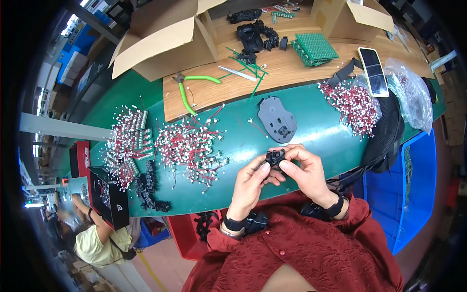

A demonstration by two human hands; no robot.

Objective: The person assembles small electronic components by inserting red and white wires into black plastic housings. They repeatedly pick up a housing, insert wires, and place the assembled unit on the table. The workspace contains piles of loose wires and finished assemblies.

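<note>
Both of my hands meet above the front edge of the green table [233,134]. My left hand [248,187] and my right hand [308,175] pinch a small black plastic part [275,156] between thumbs and fingertips. Fingers cover much of it, so its exact kind is hard to make out. Just beyond it lies a dark grey mouse-shaped plate [277,117] with holes and a small black piece on it. A short red wire with white connectors [258,127] rests left of the plate. Further left is a heap of red wires with white connectors [185,146].
Wired green circuit boards [141,143] and black parts [147,187] lie far left. Green-handled cutters [200,78], tweezers [237,73], stacked green boards [315,47] and cardboard boxes [165,46] occupy the wooden board. Rightward are another wire heap [351,107], a phone [373,72] and a blue bin [413,185].
</note>
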